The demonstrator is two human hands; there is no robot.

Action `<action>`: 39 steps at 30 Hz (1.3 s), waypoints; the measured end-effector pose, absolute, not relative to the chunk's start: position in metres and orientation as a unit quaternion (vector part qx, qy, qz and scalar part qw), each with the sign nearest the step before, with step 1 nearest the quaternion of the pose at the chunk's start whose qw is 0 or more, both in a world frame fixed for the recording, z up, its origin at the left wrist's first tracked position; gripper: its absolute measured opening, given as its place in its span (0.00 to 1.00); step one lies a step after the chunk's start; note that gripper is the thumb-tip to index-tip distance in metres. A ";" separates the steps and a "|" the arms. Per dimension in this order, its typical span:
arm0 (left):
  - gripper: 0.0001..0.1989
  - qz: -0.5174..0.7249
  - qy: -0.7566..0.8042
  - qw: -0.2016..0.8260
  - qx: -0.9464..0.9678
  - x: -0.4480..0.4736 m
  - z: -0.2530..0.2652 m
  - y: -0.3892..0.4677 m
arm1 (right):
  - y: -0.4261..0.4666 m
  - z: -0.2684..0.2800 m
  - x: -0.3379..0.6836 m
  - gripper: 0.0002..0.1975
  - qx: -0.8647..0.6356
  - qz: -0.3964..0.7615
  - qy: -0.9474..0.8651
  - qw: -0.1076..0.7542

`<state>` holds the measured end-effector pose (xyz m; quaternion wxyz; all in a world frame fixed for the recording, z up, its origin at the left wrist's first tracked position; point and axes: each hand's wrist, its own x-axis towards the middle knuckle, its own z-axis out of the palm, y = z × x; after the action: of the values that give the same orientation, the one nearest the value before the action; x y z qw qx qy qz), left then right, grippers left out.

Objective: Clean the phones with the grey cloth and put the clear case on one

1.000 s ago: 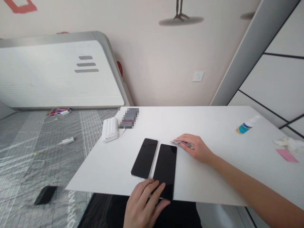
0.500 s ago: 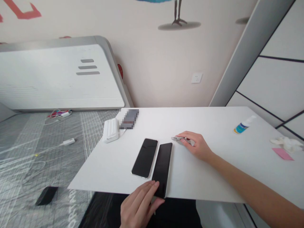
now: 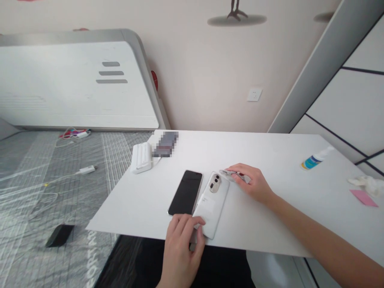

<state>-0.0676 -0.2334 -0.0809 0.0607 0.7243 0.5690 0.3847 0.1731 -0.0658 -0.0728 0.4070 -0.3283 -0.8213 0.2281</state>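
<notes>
A white smartphone lies back up near the table's front edge, its camera block at the far end. Curled over its lower left corner are the fingers of my left hand, closed with the thumb below; a small greyish bit between thumb and fingers is unclear. My right hand pinches a thin, clear piece that looks like a phone case, just beyond the white phone's upper right corner. Left of the white phone, a second smartphone rests with its black screen up.
On the white table, a white power bank and a pixelated dark item sit at back left. At right are a spray bottle, a pink slip and a crumpled tissue. A charger lies on the bed.
The white smartphone has turned from screen up to back up and shifted slightly right. My left hand moved with it. My right hand still holds the clear piece. The whole view has tilted slightly.
</notes>
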 end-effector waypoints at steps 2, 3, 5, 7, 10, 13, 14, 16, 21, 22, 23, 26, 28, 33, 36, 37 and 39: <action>0.14 0.342 0.577 0.052 0.740 -0.066 -0.081 -0.234 | -0.065 -0.073 0.173 0.13 -0.321 0.228 -0.828 0.401; 0.17 0.322 0.581 0.042 0.747 -0.065 -0.082 -0.234 | -0.064 -0.074 0.173 0.12 -0.317 0.227 -0.832 0.396; 0.19 0.292 0.587 0.016 0.755 -0.063 -0.084 -0.236 | -0.064 -0.075 0.173 0.12 -0.309 0.226 -0.840 0.385; 0.20 0.277 0.591 -0.008 0.757 -0.061 -0.086 -0.239 | -0.064 -0.076 0.174 0.13 -0.302 0.224 -0.848 0.373; 0.28 0.270 0.605 -0.018 0.749 -0.058 -0.089 -0.243 | -0.066 -0.077 0.173 0.13 -0.295 0.219 -0.859 0.356; 0.24 0.282 0.622 -0.019 0.730 -0.054 -0.089 -0.245 | -0.068 -0.077 0.172 0.13 -0.287 0.214 -0.870 0.340; 0.21 0.288 0.627 -0.025 0.723 -0.052 -0.088 -0.245 | -0.068 -0.077 0.171 0.13 -0.284 0.211 -0.873 0.335; 0.15 0.301 0.634 -0.041 0.711 -0.051 -0.087 -0.244 | -0.067 -0.077 0.171 0.13 -0.278 0.207 -0.879 0.328; 0.12 0.358 0.569 -0.035 0.740 -0.054 -0.094 -0.245 | -0.073 -0.075 0.166 0.14 -0.268 0.156 -0.904 0.295; 0.12 0.368 0.543 -0.032 0.754 -0.055 -0.098 -0.246 | -0.079 -0.075 0.163 0.15 -0.266 0.138 -0.911 0.282; 0.13 0.375 0.521 -0.033 0.766 -0.056 -0.103 -0.247 | -0.086 -0.074 0.160 0.15 -0.254 0.126 -0.921 0.267; 0.14 0.391 0.502 -0.052 0.770 -0.060 -0.116 -0.252 | -0.104 -0.074 0.150 0.19 -0.144 0.145 -0.954 0.219; 0.14 0.392 0.507 -0.062 0.765 -0.062 -0.122 -0.255 | -0.108 -0.074 0.147 0.24 -0.097 0.158 -0.964 0.193; 0.17 0.381 0.520 -0.064 0.762 -0.064 -0.130 -0.257 | -0.102 -0.078 0.150 0.31 -0.183 0.132 -0.961 0.159; 0.20 0.381 0.522 -0.065 0.761 -0.063 -0.135 -0.258 | -0.103 -0.079 0.150 0.38 -0.107 0.169 -0.970 0.141; 0.20 0.380 0.521 -0.064 0.762 -0.063 -0.136 -0.258 | -0.102 -0.079 0.150 0.37 -0.115 0.164 -0.969 0.144; 0.20 0.382 0.520 -0.061 0.762 -0.063 -0.137 -0.258 | -0.097 -0.079 0.152 0.34 -0.185 0.127 -0.961 0.160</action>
<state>-0.0627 -0.2581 -0.1373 -0.0612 0.7618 0.5196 0.3819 0.1522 -0.0969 -0.0793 0.1599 -0.1853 -0.9612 0.1269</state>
